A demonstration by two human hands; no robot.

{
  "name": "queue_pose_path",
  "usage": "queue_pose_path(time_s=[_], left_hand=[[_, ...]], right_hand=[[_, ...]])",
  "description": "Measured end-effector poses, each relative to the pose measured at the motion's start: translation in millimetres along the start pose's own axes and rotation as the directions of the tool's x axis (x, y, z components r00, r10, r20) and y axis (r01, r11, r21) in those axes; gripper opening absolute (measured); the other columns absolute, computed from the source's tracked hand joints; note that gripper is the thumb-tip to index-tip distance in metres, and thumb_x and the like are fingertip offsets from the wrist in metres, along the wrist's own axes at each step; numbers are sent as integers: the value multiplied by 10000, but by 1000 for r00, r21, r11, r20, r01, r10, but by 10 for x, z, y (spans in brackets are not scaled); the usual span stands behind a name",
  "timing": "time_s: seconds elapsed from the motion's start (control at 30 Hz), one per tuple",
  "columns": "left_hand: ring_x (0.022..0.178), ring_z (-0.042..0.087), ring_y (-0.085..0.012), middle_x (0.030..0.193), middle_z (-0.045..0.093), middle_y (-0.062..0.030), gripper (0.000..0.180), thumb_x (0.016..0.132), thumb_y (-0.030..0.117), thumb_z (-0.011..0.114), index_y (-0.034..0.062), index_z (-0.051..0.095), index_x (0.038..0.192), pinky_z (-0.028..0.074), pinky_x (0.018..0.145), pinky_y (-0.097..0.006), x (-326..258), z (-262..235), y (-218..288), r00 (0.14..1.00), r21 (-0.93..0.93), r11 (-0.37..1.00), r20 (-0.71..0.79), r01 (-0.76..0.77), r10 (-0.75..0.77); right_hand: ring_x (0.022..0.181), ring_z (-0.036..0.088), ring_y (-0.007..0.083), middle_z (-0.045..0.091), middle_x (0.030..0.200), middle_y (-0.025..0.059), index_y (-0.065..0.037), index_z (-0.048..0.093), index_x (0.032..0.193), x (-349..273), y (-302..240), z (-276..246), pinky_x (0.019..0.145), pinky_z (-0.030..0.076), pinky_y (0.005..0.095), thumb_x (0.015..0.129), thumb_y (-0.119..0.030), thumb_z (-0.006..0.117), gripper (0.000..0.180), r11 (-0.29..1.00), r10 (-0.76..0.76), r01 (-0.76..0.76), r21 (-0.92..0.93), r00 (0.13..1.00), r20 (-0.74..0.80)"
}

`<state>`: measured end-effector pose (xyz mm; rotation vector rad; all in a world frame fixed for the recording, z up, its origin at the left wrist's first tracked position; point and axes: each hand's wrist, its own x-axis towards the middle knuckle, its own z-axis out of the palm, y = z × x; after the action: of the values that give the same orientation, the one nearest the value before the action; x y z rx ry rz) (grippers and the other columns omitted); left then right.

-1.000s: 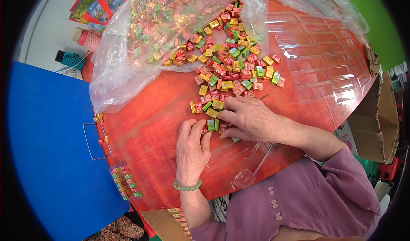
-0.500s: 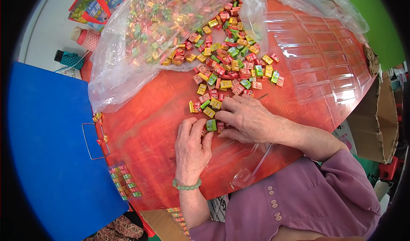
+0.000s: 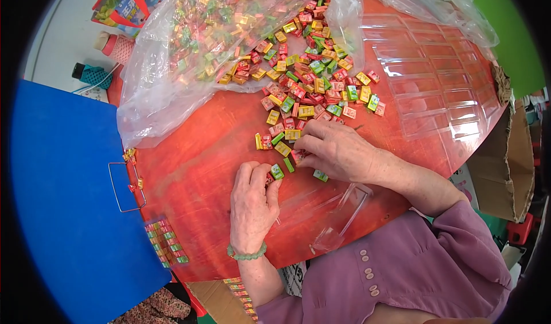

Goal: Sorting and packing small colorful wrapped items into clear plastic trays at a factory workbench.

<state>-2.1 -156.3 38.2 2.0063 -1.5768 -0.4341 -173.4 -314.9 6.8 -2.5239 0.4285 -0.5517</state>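
My left hand (image 3: 251, 206), with a green bead bracelet at the wrist, has its thumb and fingers closed round a small green wrapped candy (image 3: 277, 172) and a red one partly hidden by the fingers. To its right, my right hand (image 3: 341, 151) pinches a red wrapped candy (image 3: 297, 155) at the near edge of the pile. Between the hands a narrow green candy (image 3: 288, 165) lies on the red table (image 3: 195, 192). Another green candy (image 3: 320, 176) rests just below my right palm. Red, yellow and green candies form a loose pile (image 3: 306, 111) beyond both hands.
A clear plastic bag (image 3: 143, 108) full of candies lies at the far left. Clear compartment trays (image 3: 422, 77) cover the right side. A small clear tray (image 3: 347, 209) sits near my body. Rows of candies (image 3: 166, 242) stand by the blue board (image 3: 74, 203).
My left hand has drawn slightly left and nearer with the green and red candies. My right hand has moved a little right; the narrow green candy and another below the palm now show.
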Motion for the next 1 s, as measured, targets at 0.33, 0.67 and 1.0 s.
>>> queue_pose_path(time_s=[0.33,0.67,1.0], left_hand=[[859,641,-350,1047,582,-175,278,840,-53,728,-25,629,1099,543,742,-411,25,37,9,998,49,998,-50,-45,48],[1054,610,-386,1164,580,-194,360,884,43,733,-26,610,1216,530,877,-465,48,67,58,997,1,1000,-71,-21,21],[920,641,-335,1117,610,-166,316,860,48,771,-22,662,1149,548,786,-418,7,44,-82,997,35,999,-72,32,-29]], right_hand=[[1010,603,299,566,1025,102,-58,650,1094,-3,1,-14,886,528,424,858,-224,775,315,988,-108,114,-105,992,61],[1021,594,294,554,1029,97,-65,651,1110,-23,-17,-113,907,518,428,860,-206,759,307,984,-45,64,-169,993,113],[1024,587,292,563,1061,80,-120,665,1151,-42,-5,1,889,526,418,869,-242,759,321,987,-69,80,-137,994,88]])
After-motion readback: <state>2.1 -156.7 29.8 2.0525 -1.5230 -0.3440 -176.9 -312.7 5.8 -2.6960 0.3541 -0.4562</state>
